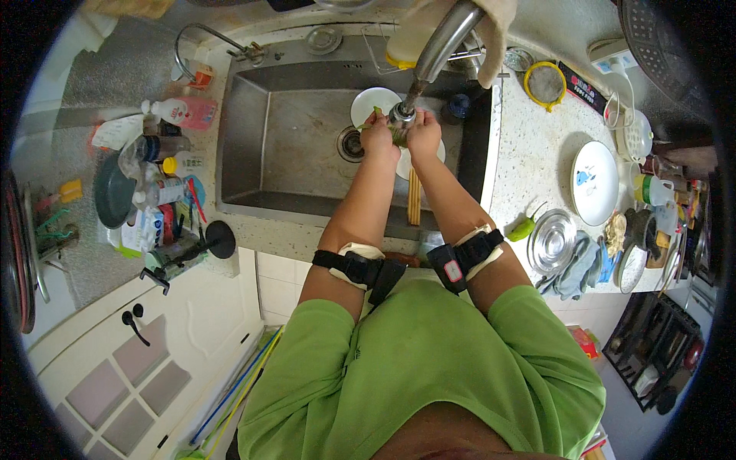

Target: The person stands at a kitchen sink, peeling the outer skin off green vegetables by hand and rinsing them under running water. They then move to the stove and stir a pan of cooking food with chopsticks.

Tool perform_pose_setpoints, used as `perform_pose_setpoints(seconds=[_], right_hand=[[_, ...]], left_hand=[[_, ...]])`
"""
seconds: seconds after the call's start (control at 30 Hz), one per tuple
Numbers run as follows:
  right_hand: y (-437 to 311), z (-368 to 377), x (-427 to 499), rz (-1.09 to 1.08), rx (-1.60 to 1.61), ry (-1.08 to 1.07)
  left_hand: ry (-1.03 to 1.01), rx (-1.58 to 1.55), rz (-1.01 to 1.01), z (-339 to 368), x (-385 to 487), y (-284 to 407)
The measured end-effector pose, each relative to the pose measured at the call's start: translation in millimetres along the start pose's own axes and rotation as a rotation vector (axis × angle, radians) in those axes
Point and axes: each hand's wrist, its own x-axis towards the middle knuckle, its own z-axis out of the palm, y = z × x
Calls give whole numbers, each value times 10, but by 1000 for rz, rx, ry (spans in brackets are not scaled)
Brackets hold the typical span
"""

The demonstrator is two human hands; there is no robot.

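Note:
Under the spout of the metal faucet (445,43), my two hands are close together over the sink. My left hand (378,139) grips green vegetables (399,135), apparently peppers, with green tips poking out past its fingers. My right hand (425,138) closes on the other side of the same green bundle, its fingers partly hidden by the faucet head. Behind my left hand is a white bowl (371,103). A second white dish (439,154) sits below my right hand, partly covered. Wooden chopsticks (414,198) lie between my forearms.
The steel sink (305,144) has a drain (349,144) left of my hands. On the right counter are a green pepper (522,229), a metal lid (552,241), a white plate (595,184) and a yellow-rimmed strainer (545,86). Bottles, including a pink one (187,112), crowd the left counter.

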Motion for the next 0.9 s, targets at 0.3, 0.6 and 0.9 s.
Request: perform_pose_setpoints(seconds=[0.3,0.6,0.9], right_hand=[[248,-71,-115,-32,-57,-20],[378,-404,-202,388,145,-452],[408,-890,486,-12,125,-9]], left_hand=[[177,47,-99,181,-243,-46],[-88,297,-193,-139,-232,43],[-457,1151,30,-190,-267,40]])
